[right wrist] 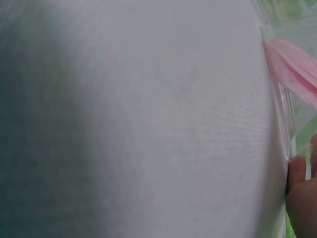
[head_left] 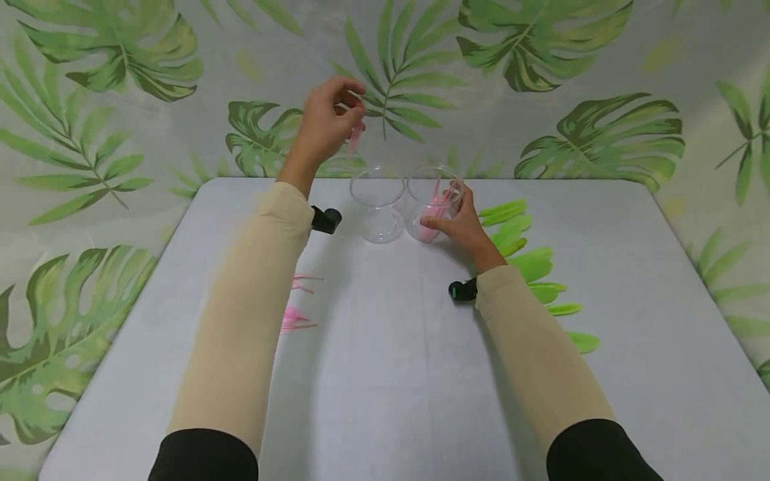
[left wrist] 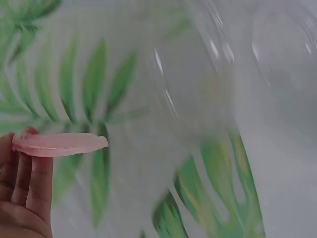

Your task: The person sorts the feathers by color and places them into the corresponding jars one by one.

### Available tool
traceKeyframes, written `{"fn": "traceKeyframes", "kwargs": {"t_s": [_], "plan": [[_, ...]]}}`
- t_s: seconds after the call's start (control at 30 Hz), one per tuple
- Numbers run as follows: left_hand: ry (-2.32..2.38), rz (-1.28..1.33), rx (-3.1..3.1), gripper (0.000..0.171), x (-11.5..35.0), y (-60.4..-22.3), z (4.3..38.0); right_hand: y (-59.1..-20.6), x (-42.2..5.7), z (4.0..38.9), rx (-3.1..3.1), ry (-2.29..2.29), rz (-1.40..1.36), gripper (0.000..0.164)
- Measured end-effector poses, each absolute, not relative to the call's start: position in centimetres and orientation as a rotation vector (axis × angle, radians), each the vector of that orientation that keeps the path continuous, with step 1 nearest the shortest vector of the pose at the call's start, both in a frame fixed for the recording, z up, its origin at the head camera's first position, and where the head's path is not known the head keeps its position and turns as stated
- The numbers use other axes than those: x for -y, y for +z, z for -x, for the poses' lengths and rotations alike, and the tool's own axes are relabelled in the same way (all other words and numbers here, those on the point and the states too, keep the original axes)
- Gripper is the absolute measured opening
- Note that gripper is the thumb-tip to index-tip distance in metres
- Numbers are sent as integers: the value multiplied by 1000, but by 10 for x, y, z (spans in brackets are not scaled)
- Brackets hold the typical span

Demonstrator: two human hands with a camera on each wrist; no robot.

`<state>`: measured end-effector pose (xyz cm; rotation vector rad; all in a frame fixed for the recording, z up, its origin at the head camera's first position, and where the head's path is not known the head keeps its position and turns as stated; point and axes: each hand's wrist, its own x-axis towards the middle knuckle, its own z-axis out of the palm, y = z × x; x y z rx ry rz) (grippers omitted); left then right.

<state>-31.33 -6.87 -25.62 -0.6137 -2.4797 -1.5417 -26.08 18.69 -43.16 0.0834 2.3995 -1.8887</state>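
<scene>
My left hand [head_left: 333, 120] is raised behind and above the left clear glass [head_left: 381, 224]. Its fingertips pinch a pink feather [left wrist: 64, 144] by one end, and the feather hangs downward in the head view. My right hand [head_left: 460, 224] grips the side of the right clear glass [head_left: 415, 227], thumb at the front and fingers behind. Several pink feathers [head_left: 432, 217] stand inside that glass with thin stems upward; one pink feather [right wrist: 292, 67] shows through its wall in the right wrist view. Nothing shows inside the left glass, which stands upright beside the right one.
Green feathers [head_left: 532, 264] lie in a row on the right, partly behind my right forearm. Several pink feathers [head_left: 293, 317] lie left of centre, partly hidden by my left sleeve. A white-covered table [head_left: 373, 374] ends at a leaf-patterned backdrop [head_left: 421, 40] behind the glasses.
</scene>
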Motion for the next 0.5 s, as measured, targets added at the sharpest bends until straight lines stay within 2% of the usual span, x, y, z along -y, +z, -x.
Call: {"fn": "traceKeyframes", "kwargs": {"t_s": [0.3,0.5], "plan": [[-1393,919,2365,21,-6,-268,292,-434,-188,263,-2415,-1872,-111,105],[-1569,828,2474,17,-29,-303,294,-428,-184,259,-2379,-1896,-124,104]]}}
